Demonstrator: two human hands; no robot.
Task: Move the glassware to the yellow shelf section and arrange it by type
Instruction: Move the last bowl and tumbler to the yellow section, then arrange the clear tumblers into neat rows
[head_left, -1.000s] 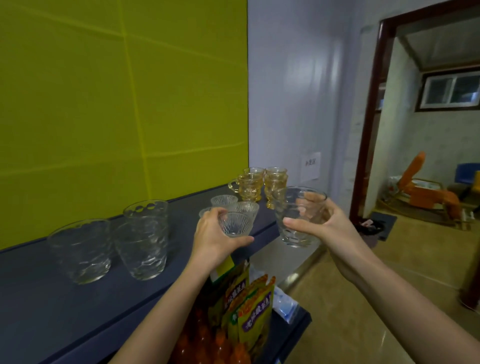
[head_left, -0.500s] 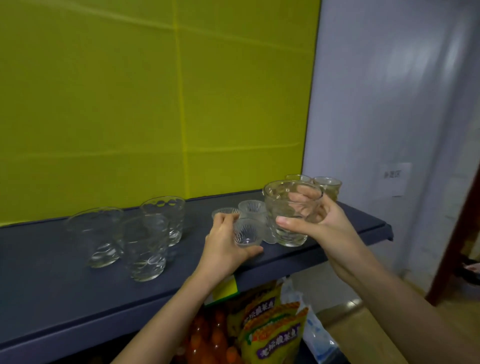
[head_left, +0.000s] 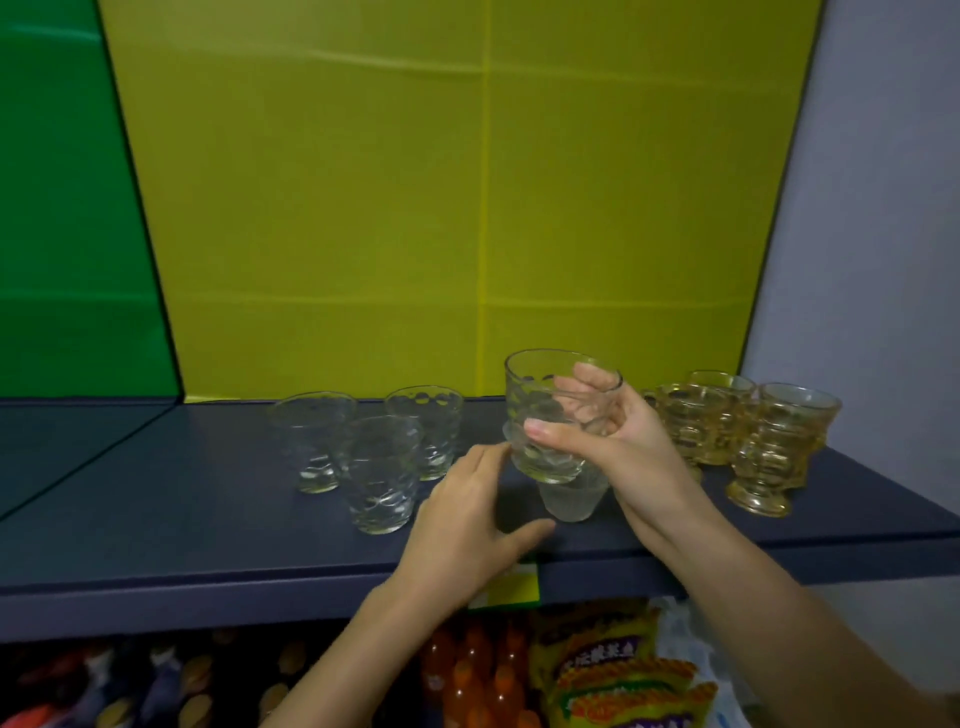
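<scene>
Lower tier: snack packets (head_left: 613, 675) and orange bottles (head_left: 467, 675) under the shelf, no part of the job
Left hand (head_left: 462, 525): resting low at the front of the dark shelf (head_left: 156, 519), fingers loosely curled toward the small ribbed cup (head_left: 571, 499); whether it touches the cup I cannot tell
Right hand (head_left: 618, 457): wrapped round the dimpled tumbler (head_left: 550, 415), thumb across the front, fingers behind, glass upright and lifted clear of the shelf
Key relation: matching clear tumblers (head_left: 374, 452) stand to the left of the held one, past the left hand; the held glass hangs just above the small cup, so a leftward carry looks likeliest, and the right hand is the one holding
Right end: amber mugs (head_left: 748, 436) grouped together, well apart from the clear set
Backdrop: yellow panel (head_left: 457, 208) behind all the glassware; green panel (head_left: 62, 208) further left
</scene>
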